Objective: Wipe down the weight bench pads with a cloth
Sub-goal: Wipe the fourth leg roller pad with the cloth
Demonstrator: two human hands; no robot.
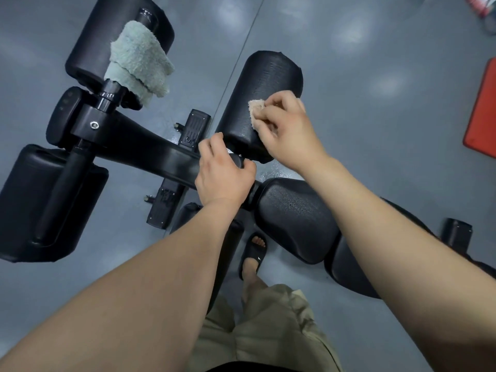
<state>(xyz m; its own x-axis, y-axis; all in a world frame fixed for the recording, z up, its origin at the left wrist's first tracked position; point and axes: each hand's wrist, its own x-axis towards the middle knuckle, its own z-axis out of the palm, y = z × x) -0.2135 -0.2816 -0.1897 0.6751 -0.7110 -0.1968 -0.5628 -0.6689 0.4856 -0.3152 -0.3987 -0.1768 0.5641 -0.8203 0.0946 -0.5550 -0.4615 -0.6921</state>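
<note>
Head camera caught the right hand with fingers clamped on a small cloth pressed to one roller pad, the left hand curled round the frame; wiping looked midway, the other pads' state unclear.

Single head-worn wide-angle view, facing steeply down and forward, close above the roller pad

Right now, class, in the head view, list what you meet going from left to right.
Large black pad → green towel → left hand gripping a black knob → right hand holding the cloth → orange mat.
</note>
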